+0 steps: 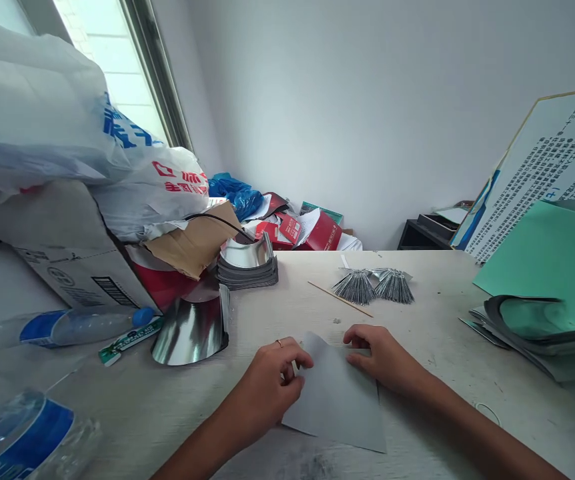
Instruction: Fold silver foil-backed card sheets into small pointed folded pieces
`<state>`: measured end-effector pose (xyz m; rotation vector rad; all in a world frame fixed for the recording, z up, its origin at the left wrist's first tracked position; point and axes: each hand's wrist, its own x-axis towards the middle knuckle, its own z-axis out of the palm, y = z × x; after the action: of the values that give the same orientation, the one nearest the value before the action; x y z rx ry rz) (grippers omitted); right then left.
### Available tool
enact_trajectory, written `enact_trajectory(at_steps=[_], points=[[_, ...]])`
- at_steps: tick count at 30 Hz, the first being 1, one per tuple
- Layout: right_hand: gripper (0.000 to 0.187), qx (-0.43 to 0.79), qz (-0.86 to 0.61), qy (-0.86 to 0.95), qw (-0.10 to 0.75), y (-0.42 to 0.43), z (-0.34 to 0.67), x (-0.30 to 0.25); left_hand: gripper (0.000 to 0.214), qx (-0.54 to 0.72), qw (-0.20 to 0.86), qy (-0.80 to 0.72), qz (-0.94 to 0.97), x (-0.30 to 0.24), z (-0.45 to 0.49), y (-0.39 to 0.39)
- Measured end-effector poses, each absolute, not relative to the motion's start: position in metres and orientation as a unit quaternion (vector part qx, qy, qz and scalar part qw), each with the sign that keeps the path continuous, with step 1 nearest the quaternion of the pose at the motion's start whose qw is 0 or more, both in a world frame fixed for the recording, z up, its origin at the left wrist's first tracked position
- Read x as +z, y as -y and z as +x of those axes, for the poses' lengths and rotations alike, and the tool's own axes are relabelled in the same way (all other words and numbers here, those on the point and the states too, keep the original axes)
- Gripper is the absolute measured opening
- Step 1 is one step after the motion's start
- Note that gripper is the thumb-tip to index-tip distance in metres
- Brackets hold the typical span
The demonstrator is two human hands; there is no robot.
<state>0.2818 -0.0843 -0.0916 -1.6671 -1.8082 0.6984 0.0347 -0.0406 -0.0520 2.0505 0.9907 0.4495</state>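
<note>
From my head camera, I'm working on a grey sheet (335, 407) flat on the desk (432, 313), right in front of me and between my hands. My left hand (267, 380) is curled at the sheet's left edge, its fingers bunched and seemingly pinching it, though the thumb is hidden. My right hand (380, 357) lies at the upper right edge with the fingers lightly bent; I can't tell whether it grips or only presses. Above the sheet, at centre, lie two fanned bundles of silver strips (372, 287) beside a thin wooden stick (340, 298). To the left, a curved silver foil piece (192, 330) stands near a stack of curved pieces (247, 263). At right sit a pile of curved sheets (532, 327) and a green sheet (542, 260). A plastic bag (32, 113) slumps over a cardboard box (62, 250) at upper left.
</note>
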Motion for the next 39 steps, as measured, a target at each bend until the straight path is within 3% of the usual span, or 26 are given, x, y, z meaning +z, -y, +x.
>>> enact_trajectory(at_steps=[13, 21, 35, 39], points=[[0.022, 0.251, -0.655, 0.648, 0.298, 0.09, 0.283, -0.093, 0.018, 0.067, 0.207, -0.335, 0.917, -0.062, 0.033, 0.049], [0.023, 0.215, -0.676, 0.658, 0.253, 0.092, 0.28, -0.096, 0.034, 0.138, 0.224, -0.38, 0.887, -0.074, 0.024, 0.046], [0.023, 0.209, -0.671, 0.67, 0.238, 0.093, 0.28, -0.092, 0.046, 0.096, 0.171, -0.274, 0.941, -0.063, 0.019, 0.044], [0.023, 0.213, -0.678, 0.667, 0.226, 0.092, 0.28, -0.093, 0.041, 0.057, 0.156, -0.249, 0.954, -0.055, 0.022, 0.048]])
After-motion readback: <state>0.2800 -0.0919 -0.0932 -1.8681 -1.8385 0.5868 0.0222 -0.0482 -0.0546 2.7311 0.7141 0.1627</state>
